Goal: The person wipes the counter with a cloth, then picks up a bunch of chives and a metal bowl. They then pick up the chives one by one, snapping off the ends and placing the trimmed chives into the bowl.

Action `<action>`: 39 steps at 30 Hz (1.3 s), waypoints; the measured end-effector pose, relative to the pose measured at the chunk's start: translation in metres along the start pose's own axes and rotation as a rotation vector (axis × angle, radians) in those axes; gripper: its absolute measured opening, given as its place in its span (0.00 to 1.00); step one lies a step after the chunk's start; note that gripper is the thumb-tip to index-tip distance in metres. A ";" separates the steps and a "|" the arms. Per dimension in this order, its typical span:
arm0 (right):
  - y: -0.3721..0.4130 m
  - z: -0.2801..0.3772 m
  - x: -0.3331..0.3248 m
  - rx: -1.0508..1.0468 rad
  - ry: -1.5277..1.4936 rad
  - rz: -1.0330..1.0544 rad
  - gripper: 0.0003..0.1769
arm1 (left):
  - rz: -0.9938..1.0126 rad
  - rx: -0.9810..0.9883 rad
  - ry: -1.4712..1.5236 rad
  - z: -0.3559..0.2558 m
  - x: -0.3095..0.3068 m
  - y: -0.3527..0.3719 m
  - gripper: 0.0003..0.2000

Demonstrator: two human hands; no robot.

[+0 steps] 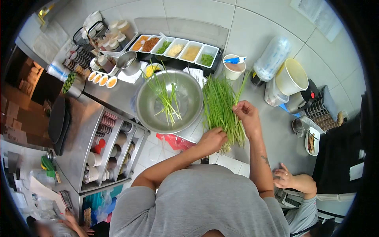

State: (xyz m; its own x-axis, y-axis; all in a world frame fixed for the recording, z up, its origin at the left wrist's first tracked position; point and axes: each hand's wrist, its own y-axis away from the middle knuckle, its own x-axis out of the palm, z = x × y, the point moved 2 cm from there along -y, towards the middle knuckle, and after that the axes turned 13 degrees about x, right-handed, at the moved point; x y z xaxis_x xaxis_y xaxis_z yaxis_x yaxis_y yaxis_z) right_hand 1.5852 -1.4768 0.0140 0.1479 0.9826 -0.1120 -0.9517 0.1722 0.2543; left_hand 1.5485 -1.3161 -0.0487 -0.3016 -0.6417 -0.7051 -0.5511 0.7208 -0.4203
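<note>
A thick bunch of garlic chives [221,100] lies on the steel counter in front of me, pale ends toward my body. My right hand [246,116] is closed in a pinch on a few stalks at the bunch's right edge. Lower down, my left hand [213,140] has its fingers curled round pale stalk ends on the left side; its fingertips are partly hidden. Left of the bunch stands a large steel bowl [144,110], with some loose chives [169,100] lying inside and leaning over its far rim.
Behind the bowl is a row of white topping tubs [206,55]. A white bucket [234,68] with a blue-handled tool stands beyond the chives. Egg halves [103,80] sit at left. Another person's hand [283,176] rests near the counter at right; a second person is at lower left.
</note>
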 end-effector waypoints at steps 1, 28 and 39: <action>0.001 -0.002 0.001 -0.005 0.018 -0.003 0.05 | 0.020 -0.026 -0.016 0.000 -0.005 -0.001 0.04; 0.025 -0.002 0.006 -0.192 0.221 -0.080 0.12 | -0.233 -0.504 0.794 0.019 -0.034 -0.027 0.08; 0.036 -0.029 0.021 0.344 -0.374 0.291 0.12 | -0.321 -0.480 0.892 0.012 -0.034 -0.033 0.06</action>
State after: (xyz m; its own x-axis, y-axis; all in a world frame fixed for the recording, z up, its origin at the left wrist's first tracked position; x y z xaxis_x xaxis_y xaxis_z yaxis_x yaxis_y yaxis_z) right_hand 1.5460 -1.4516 -0.0074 0.0380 0.9396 0.3401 -0.8347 -0.1572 0.5277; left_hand 1.5861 -1.3146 -0.0181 -0.4418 -0.8837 0.1546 -0.8967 0.4300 -0.1051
